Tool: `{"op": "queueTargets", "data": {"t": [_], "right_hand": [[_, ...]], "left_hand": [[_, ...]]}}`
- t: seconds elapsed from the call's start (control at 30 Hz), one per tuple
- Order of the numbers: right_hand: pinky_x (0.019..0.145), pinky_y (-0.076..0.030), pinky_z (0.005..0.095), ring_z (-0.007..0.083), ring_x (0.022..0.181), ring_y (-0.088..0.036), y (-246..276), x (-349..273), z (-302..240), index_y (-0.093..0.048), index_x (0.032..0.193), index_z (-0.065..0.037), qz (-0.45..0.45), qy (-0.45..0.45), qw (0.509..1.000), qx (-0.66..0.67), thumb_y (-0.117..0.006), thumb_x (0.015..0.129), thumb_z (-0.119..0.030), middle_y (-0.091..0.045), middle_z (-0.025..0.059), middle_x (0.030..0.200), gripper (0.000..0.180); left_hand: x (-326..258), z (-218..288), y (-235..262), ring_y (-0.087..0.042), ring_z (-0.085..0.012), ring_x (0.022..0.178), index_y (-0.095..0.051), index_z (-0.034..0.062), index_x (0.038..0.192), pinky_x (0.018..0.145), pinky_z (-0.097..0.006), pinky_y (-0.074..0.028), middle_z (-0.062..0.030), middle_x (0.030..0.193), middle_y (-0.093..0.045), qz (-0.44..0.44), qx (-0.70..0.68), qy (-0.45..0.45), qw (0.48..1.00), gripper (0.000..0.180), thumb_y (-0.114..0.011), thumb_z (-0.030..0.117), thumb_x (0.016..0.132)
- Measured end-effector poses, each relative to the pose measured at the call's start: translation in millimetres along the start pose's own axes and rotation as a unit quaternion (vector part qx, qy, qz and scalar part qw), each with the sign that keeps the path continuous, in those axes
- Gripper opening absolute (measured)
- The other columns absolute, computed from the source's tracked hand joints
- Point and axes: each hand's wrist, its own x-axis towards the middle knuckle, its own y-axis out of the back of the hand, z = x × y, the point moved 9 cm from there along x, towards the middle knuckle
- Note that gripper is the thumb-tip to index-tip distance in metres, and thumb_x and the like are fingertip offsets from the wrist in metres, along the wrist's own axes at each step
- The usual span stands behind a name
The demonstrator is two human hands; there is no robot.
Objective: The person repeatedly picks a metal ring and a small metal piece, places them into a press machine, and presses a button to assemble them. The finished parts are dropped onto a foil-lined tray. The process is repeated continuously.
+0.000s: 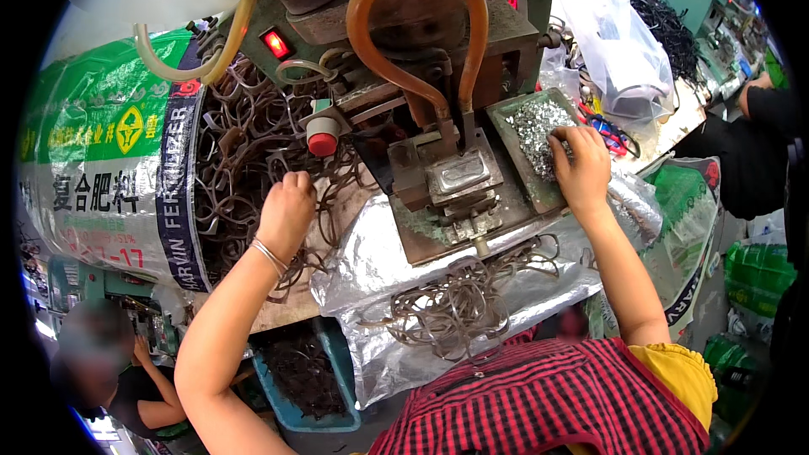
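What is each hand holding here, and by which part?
Left hand is closed among the wire rings; which ring or part it grips cannot be told. Right hand rests fingers-down in the tray of small metal pieces; no clear hold.

Brown wire loops (244, 143), silver bits (533, 131) in grey-green tray (506, 152), amber hose (396, 25), red button (323, 145), green-and-white sack (109, 152) with navy band, silver foil (379, 261), red-black check apron (539, 404), yellow sleeve (674, 375), blue bin (291, 413)
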Motion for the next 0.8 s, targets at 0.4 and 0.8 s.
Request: {"op": "queueTargets", "data": {"t": [0.4, 0.8], "right_hand": [[0.073, -0.051, 0.0364, 0.0284, 0.081, -0.066, 8.7, -14.4, 17.9, -0.073, 0.096, -0.003, 0.0, -0.092, 0.989, 0.116, -0.072, 0.082, -0.004, -0.07, 0.0117, 0.088, 0.015], [0.086, -0.051, 0.0294, 0.0188, 0.089, -0.069, 17.1, 5.8, -81.5, -0.062, 0.119, 0.001, -0.048, -0.103, 0.901, 0.42, -0.065, 0.087, -0.002, -0.073, 0.0102, 0.095, 0.033]], "left_hand": [[-112.0, -33.2, 14.6, -0.063, -0.015, 0.077, -0.069, -0.0038, 0.101, 0.069, -0.026, -0.049, -0.006, 0.089, -0.066, 0.265, -0.481, 0.261, 0.794, 0.018, -0.069, -0.007, 0.083], [-85.8, 6.0, 82.9, -0.058, -0.0096, 0.073, -0.062, -0.0018, 0.123, 0.059, -0.02, -0.045, -0.0076, 0.089, -0.068, 0.529, -0.571, 0.361, 0.514, 0.026, -0.057, 0.001, 0.098]]}}
